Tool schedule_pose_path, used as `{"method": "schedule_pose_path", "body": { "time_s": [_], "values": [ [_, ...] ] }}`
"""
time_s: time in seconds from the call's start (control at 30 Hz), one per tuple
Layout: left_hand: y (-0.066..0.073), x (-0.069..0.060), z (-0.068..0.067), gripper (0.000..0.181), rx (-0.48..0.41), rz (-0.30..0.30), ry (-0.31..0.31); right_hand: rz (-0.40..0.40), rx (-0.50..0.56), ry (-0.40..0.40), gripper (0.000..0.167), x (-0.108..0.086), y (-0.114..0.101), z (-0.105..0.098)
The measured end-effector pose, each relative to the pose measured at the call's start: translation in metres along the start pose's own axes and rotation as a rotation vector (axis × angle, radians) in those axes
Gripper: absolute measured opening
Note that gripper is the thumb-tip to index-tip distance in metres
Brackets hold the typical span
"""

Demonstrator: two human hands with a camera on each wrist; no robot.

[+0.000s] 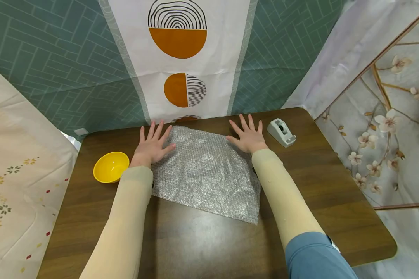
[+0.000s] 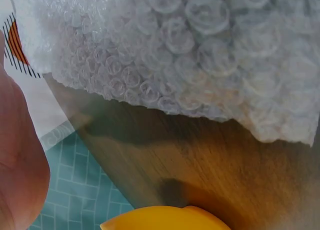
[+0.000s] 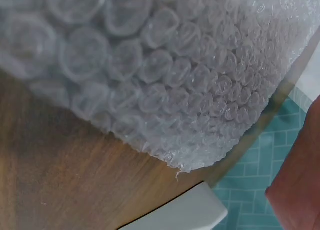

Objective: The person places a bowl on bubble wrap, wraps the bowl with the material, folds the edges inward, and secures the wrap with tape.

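A sheet of clear bubble wrap (image 1: 209, 170) lies on the brown table (image 1: 307, 186). My left hand (image 1: 151, 145) is over its upper left corner with fingers spread and straight; my right hand (image 1: 248, 136) is spread the same way at the upper right corner. Whether the palms press on the sheet cannot be told. Round bubbles fill much of the left wrist view, where the wrap (image 2: 150, 55) has a ragged edge. In the right wrist view the wrap (image 3: 165, 75) ends in a corner above the wood, with part of the hand (image 3: 300, 175) at the right.
A yellow bowl (image 1: 111, 167) stands left of my left hand. The white tape dispenser (image 1: 281, 132) is right of my right hand, near the table's back edge. Behind the table hangs a green and white patterned cloth (image 1: 90, 73); patterned curtains (image 1: 380, 135) flank both sides.
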State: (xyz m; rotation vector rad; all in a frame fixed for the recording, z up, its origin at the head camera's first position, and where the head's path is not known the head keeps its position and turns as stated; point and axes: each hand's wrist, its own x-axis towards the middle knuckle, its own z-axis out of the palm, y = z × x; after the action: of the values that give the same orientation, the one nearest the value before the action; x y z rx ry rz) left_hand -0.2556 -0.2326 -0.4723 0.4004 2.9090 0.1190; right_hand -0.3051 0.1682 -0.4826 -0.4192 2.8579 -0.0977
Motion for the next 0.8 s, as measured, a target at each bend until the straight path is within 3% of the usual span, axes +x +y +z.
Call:
{"method": "schedule_pose_path", "body": {
  "time_s": [0.17,0.53,0.8],
  "values": [
    [0.002,-0.001,0.001,0.085,-0.003,-0.001,0.006,0.003,0.008,0.006,0.083,0.001,0.001,0.003],
    [-0.012,0.010,0.018,0.091,-0.001,0.008,-0.001,0.008,0.012,0.009,0.084,0.000,0.004,0.006],
    [-0.008,0.006,0.019,0.086,-0.021,0.010,0.013,0.004,0.022,0.005,0.083,-0.005,0.002,0.003]
  ]
}}
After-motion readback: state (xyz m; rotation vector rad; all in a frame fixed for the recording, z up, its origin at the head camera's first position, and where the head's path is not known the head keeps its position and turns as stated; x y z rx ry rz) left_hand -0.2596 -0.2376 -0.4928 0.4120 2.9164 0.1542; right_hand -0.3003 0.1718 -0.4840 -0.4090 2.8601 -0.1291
